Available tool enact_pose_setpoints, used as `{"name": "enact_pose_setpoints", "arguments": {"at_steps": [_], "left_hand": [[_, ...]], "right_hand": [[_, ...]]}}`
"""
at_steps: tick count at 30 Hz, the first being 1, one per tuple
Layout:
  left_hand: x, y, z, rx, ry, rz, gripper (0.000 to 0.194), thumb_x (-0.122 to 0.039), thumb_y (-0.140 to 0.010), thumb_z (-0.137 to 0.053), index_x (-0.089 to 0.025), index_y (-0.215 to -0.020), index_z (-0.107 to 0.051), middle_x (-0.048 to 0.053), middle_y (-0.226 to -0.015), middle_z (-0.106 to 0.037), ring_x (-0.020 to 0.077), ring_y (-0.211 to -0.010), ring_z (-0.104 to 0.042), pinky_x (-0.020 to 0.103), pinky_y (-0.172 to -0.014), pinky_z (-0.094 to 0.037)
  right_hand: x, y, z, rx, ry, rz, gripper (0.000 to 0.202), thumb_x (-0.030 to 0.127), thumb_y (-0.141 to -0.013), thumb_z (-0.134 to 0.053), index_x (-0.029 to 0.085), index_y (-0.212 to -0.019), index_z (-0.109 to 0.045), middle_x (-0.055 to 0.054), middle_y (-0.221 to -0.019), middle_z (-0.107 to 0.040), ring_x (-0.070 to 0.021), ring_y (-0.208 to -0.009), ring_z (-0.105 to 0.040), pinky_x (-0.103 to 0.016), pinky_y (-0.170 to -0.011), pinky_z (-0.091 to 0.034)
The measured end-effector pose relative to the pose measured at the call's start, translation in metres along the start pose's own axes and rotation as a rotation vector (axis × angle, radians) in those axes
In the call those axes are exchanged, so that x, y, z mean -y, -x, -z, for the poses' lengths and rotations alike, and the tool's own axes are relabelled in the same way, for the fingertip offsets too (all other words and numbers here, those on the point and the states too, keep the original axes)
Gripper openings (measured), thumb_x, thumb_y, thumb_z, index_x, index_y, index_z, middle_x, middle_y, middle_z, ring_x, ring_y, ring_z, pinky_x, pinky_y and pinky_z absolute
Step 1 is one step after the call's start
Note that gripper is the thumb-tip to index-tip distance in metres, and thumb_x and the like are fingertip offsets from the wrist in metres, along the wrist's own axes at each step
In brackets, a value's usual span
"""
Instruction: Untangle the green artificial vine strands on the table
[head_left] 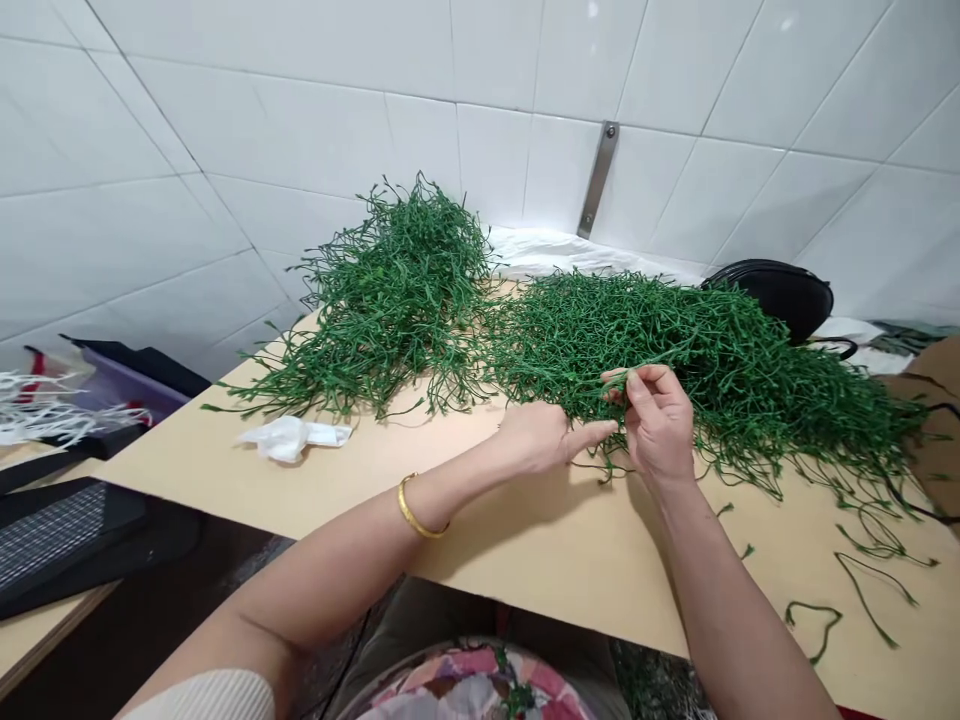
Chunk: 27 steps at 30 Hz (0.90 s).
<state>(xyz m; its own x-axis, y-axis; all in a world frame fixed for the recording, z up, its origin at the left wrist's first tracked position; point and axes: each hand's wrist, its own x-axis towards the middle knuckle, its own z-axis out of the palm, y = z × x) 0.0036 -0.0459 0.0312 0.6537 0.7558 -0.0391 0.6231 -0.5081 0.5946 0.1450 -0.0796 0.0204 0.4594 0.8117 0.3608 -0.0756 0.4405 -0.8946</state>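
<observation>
My right hand point(660, 420) is closed, thumb and fingers pinching a few thin green cords point(616, 380) at the near edge of the big pile. Beside it, my left hand point(547, 438) has its index finger stretched out toward the right hand's fingertips. Its other fingers are mostly hidden, and I see nothing held in it. Behind both hands spreads a wide heap of green cords point(600, 320) with knotted, frayed ends. A second heap of green cords point(405, 290) rises to the left.
A crumpled white wrapper point(289, 437) lies on the tan tabletop point(525, 550). Loose cords point(817, 610) are scattered at the right. A black pouch point(776, 295) sits behind the pile, near the tiled wall point(337, 130). White strands point(67, 415) and black material point(67, 540) are at far left.
</observation>
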Motion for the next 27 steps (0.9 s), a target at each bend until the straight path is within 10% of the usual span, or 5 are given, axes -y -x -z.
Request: {"name": "enact_pose_setpoints", "arguments": {"at_steps": [7,12,16,27], "left_hand": [[0.012,-0.005,0.005,-0.325,0.364,0.012,0.064,-0.063,-0.061,-0.057,-0.018,-0.106,-0.058,0.003,-0.073,-0.057,0.0149,-0.063,-0.049,0.025,-0.055,-0.032],[0.012,-0.014,0.013,-0.379,0.891,-0.010,0.035,-0.036,-0.066,-0.065,-0.015,-0.093,-0.062,0.002,-0.079,-0.058,0.0089,-0.066,-0.050,0.022,-0.060,-0.036],[0.014,-0.022,0.019,-0.323,1.282,0.101,0.025,-0.031,-0.073,-0.060,-0.017,-0.093,-0.056,-0.001,-0.066,-0.056,0.0080,-0.057,-0.053,0.021,-0.053,-0.037],[0.017,-0.015,0.002,-0.143,1.755,0.056,0.047,0.003,-0.060,-0.062,-0.018,-0.096,-0.040,0.004,-0.082,-0.065,0.0108,-0.072,-0.062,0.028,-0.072,-0.047]], "right_hand": [[-0.003,0.005,0.000,0.059,0.246,0.002,0.017,0.034,-0.075,-0.061,0.019,-0.073,-0.054,0.004,-0.062,-0.052,-0.0098,-0.058,-0.054,-0.024,-0.059,-0.044],[-0.002,0.009,-0.001,0.245,0.404,-0.029,0.021,0.038,-0.080,-0.053,0.019,-0.084,-0.062,0.000,-0.075,-0.061,-0.0138,-0.064,-0.059,-0.029,-0.064,-0.047],[-0.001,0.012,-0.003,0.345,0.349,-0.028,0.026,0.034,-0.077,-0.057,0.022,-0.101,-0.059,-0.003,-0.091,-0.065,-0.0154,-0.073,-0.062,-0.033,-0.073,-0.048],[-0.006,0.013,-0.003,0.111,0.595,0.173,0.017,0.030,-0.077,-0.055,0.018,-0.088,-0.061,-0.003,-0.082,-0.061,-0.0151,-0.072,-0.056,-0.031,-0.068,-0.047]]}}
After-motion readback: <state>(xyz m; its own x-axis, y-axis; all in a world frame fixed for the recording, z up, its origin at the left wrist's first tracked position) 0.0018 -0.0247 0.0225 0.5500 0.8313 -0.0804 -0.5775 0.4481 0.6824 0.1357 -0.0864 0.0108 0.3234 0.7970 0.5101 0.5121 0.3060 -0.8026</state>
